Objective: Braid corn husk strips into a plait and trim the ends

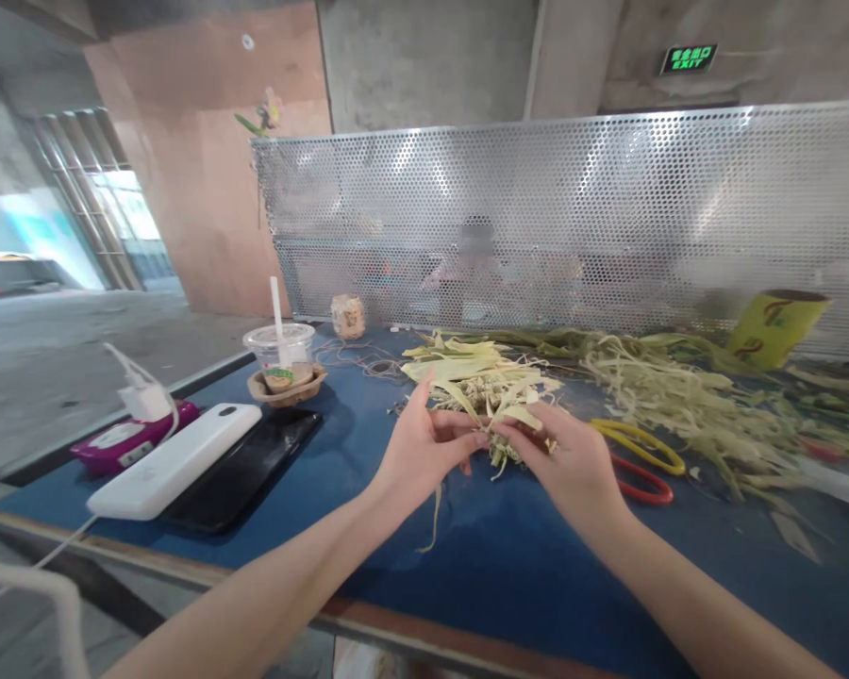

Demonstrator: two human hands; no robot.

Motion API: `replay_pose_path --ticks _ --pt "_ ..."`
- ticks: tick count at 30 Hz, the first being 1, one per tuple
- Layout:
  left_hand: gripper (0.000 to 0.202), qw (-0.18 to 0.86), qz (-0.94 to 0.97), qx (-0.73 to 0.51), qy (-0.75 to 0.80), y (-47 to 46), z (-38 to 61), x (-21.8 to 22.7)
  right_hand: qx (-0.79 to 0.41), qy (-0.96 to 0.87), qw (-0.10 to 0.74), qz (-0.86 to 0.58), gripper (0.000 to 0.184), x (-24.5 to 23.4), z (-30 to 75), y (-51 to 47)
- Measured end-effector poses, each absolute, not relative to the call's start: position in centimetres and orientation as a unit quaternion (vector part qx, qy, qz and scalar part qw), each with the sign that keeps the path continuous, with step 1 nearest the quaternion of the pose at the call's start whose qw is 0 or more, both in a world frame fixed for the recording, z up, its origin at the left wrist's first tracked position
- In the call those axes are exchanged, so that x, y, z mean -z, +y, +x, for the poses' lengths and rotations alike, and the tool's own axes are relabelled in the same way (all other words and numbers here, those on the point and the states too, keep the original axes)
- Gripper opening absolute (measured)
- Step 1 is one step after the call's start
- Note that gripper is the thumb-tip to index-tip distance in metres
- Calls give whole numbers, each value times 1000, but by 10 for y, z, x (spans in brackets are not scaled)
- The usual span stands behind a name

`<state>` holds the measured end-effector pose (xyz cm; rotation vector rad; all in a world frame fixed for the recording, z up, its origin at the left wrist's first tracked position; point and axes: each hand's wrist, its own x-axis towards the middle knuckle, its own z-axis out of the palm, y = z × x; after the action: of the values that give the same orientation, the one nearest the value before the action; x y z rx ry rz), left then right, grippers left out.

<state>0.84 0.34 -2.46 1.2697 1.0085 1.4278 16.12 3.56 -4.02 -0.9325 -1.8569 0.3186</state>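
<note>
Both my hands meet over a bundle of pale green plant strips [499,382], partly woven or knotted, that lies on the blue tabletop [467,585]. My left hand [428,434] pinches a strip between thumb and fingers, with the index finger raised. Close against it, my right hand [562,443] pinches the strips from the other side. A thin loose strip [435,523] hangs below my left hand. Beside my right hand lie scissors with one yellow handle [643,443] and one red handle [647,483]. My fingers hide part of the bundle.
At left are a black phone [244,471], a white power bank [176,462], a purple power strip [134,438] and a plastic cup with a straw [283,354]. Loose plant strips [679,405] and a yellow roll [778,325] lie right. A perforated metal screen [538,217] stands behind.
</note>
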Motion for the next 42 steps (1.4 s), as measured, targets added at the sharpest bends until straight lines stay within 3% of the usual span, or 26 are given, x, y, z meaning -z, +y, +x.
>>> replay_pose_path --ticks 7,11,15,27,33,39,42 --pt "107 470 524 -568 427 2 9 22 -280 -727 494 -385 15 42 158 38" --pt "106 463 542 -550 435 1 10 21 -408 -659 507 -378 34 40 154 42" --pt "104 461 544 -546 441 0 9 22 -437 -633 514 -380 41 35 153 41" --pt "100 487 500 -570 434 1 8 20 -281 -734 518 -337 9 36 161 30" --pt "94 486 472 -586 444 4 6 19 -179 -814 505 -222 14 37 166 29" --pt "92 441 505 -579 464 5 4 20 -31 -860 457 -226 26 33 172 26" --pt "96 435 528 -561 466 5 4 22 -19 -869 455 -194 25 31 169 21"
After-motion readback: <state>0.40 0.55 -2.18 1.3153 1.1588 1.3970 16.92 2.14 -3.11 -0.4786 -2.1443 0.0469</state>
